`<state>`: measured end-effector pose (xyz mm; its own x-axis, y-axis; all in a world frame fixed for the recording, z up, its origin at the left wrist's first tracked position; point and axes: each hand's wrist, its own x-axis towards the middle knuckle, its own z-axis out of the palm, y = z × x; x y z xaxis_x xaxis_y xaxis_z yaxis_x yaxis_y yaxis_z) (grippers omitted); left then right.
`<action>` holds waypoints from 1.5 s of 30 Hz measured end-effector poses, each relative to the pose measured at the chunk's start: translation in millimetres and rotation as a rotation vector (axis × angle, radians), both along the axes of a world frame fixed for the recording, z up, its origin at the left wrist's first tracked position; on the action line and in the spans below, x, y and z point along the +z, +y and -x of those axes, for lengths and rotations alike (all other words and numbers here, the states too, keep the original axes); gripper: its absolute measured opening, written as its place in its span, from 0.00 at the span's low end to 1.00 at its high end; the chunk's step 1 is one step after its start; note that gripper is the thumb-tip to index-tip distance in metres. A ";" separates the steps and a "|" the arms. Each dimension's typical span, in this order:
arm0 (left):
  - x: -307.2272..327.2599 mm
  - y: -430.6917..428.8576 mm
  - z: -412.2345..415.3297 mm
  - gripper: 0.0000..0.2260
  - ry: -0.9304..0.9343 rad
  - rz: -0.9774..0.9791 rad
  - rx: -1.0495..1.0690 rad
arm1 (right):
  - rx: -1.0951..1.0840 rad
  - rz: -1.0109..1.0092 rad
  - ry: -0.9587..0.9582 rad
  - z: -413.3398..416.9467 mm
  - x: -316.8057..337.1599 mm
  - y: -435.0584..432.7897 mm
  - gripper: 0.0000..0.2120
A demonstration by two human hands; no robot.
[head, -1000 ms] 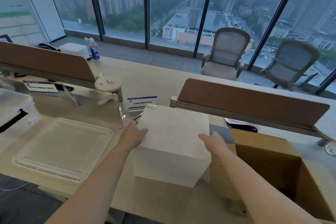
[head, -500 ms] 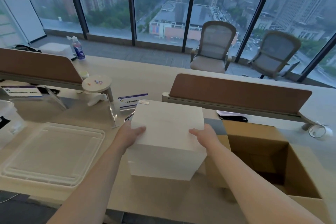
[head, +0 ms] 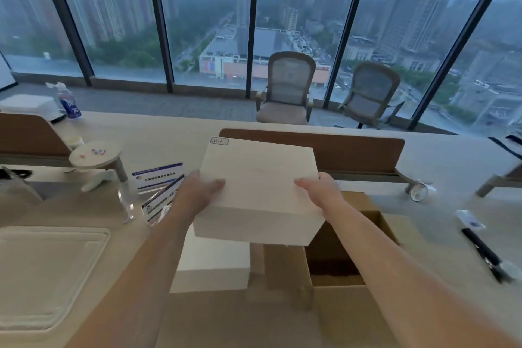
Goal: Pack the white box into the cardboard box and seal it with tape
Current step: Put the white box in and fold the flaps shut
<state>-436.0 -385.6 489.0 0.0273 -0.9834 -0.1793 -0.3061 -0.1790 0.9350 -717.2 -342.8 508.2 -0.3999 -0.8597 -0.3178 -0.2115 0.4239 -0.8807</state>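
I hold a white box (head: 260, 186) in the air with both hands, over the desk and the left edge of the open cardboard box (head: 336, 265). My left hand (head: 197, 196) grips its left side with the thumb on top. On the right side, my right hand (head: 322, 192) grips it the same way. A small handwritten label sits at the white box's far left corner. Another white box (head: 211, 265) stands on the desk right below. A roll of clear tape (head: 419, 191) lies at the right, by the brown divider.
A clear plastic tray lid (head: 42, 271) lies at the left. Printed cards (head: 158, 178) and a round white stand (head: 94, 154) are behind my left hand. A black pen-like tool (head: 480, 246) lies right of the cardboard box. The brown divider (head: 353, 150) runs across behind.
Both hands have lifted the white box off the desk and carried it up and right toward the cardboard box. A second white box now shows beneath it.
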 end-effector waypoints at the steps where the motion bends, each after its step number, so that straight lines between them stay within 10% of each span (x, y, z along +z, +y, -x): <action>1: 3.3 2.5 18.9 0.27 -0.014 0.000 -0.016 | -0.026 0.005 0.006 18.4 2.9 3.9 0.25; 17: -21.2 79.4 288.2 0.14 -0.044 -0.054 -0.021 | -0.074 -0.006 0.048 280.7 -26.4 57.7 0.18; 23: -54.6 90.4 299.6 0.30 -0.079 -0.112 0.015 | -0.035 -0.018 0.009 303.2 -53.0 65.0 0.12; 45: -80.8 106.8 313.8 0.16 -0.060 -0.221 0.025 | -0.072 -0.032 0.046 310.5 -105.1 76.2 0.10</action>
